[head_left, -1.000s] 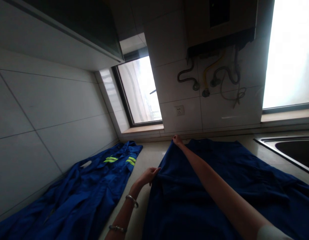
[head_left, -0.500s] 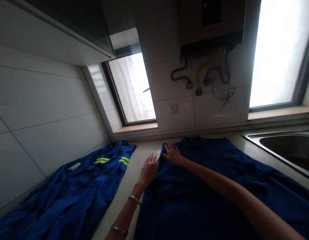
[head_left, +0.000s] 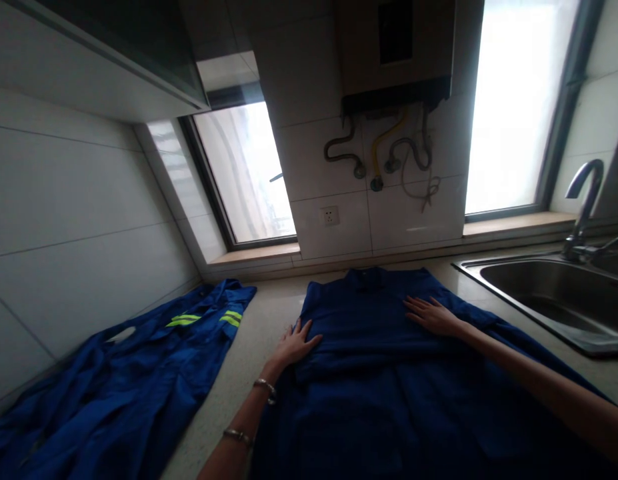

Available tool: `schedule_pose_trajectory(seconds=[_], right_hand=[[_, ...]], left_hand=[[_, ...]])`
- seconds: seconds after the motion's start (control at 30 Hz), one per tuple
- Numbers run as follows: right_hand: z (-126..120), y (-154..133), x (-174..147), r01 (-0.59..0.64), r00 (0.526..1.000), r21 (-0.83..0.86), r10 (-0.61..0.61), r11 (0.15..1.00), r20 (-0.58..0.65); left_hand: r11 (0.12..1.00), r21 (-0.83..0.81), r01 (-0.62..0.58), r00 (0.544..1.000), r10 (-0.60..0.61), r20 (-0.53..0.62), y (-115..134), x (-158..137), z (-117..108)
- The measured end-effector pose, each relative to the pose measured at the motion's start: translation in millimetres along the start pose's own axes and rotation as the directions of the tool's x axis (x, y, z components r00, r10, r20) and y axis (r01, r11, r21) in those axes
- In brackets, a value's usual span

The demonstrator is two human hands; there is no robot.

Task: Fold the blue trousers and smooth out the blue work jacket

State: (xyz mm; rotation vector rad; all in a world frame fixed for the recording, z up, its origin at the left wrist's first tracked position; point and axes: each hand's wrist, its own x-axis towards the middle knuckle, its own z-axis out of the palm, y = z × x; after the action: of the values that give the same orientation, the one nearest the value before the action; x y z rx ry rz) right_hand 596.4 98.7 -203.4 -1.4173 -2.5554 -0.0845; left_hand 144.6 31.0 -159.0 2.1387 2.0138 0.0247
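Observation:
A dark blue work jacket (head_left: pixel 379 373) lies spread on the countertop in front of me, collar toward the wall. My left hand (head_left: pixel 296 343) rests flat, fingers apart, on the jacket's left edge. My right hand (head_left: pixel 431 315) lies flat with spread fingers on the jacket's upper right part. Neither hand holds anything. Two bracelets sit on my left wrist and forearm.
A second blue work garment (head_left: pixel 139 387) with yellow reflective stripes lies along the left tiled wall. A steel sink (head_left: pixel 549 293) with a tap (head_left: pixel 583 200) is at the right. A wall socket (head_left: pixel 329 215), hoses and a water heater hang above the counter (head_left: pixel 259 333).
My right hand has let go of the jacket's far left corner and slid right across the cloth. My left hand released the edge and now lies flat. The view shifted right, showing the tap.

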Motion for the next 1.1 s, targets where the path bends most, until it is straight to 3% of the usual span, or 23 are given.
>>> schedule_pose_trajectory(seconds=[0.1,0.2,0.27,0.33,0.4,0.5,0.63,0.73,0.8,0.87,0.9,1.0,1.07,1.1], right_hand=[[-5,23,-19,-0.080,0.997,-0.027,0.080,0.996,0.002],[-10,24,-21,-0.155,0.988,-0.017,0.155,0.988,-0.015],[-12,19,-20,-0.187,0.981,-0.015,0.186,0.982,-0.049],[-13,15,-20,-0.186,0.980,-0.016,0.184,0.982,-0.082],[-14,13,-22,-0.164,0.982,-0.011,0.162,0.986,-0.100],[-16,13,-25,-0.119,0.991,0.012,0.120,0.993,-0.052],[-21,13,-25,-0.136,0.990,0.066,0.133,0.989,0.045],[-33,4,-27,-0.170,0.977,0.226,0.193,0.959,-0.086],[-47,-8,-40,-0.152,0.927,0.423,0.277,0.893,-0.252],[-67,-22,-66,-0.068,0.875,0.629,0.349,0.774,-0.336],[-78,-29,-85,-0.022,0.871,0.716,0.365,0.698,-0.329],[-107,-41,-159,-0.032,0.927,0.887,0.346,0.461,-0.146],[-118,-39,-216,-0.186,0.922,0.920,0.384,0.344,0.043],[-118,-34,-244,-0.276,0.917,0.914,0.366,0.298,0.157]], left_hand=[[0.999,0.034,0.026,1.000,-0.027,0.016,3,2,-3],[0.994,0.093,0.063,0.997,-0.068,0.047,15,9,-12],[0.985,0.156,0.076,0.997,-0.071,-0.039,33,17,-15],[0.976,0.218,0.008,0.979,0.037,-0.201,54,26,-12],[0.950,0.274,-0.148,0.937,0.223,-0.268,73,35,-2],[0.903,0.276,-0.328,0.917,0.375,-0.138,88,44,19],[0.903,0.245,-0.352,0.922,0.379,-0.074,90,43,31],[0.910,0.241,-0.338,0.913,0.379,-0.150,96,33,23],[0.908,0.241,-0.343,0.892,0.395,-0.220,103,20,10],[0.889,0.248,-0.384,0.854,0.444,-0.271,110,0,-5],[0.874,0.255,-0.413,0.832,0.476,-0.284,112,-14,-14],[0.778,0.314,-0.545,0.742,0.621,-0.251,110,-73,-31],[0.618,0.384,-0.686,0.617,0.774,-0.145,104,-122,-29],[0.491,0.413,-0.767,0.516,0.855,-0.058,100,-147,-23]])
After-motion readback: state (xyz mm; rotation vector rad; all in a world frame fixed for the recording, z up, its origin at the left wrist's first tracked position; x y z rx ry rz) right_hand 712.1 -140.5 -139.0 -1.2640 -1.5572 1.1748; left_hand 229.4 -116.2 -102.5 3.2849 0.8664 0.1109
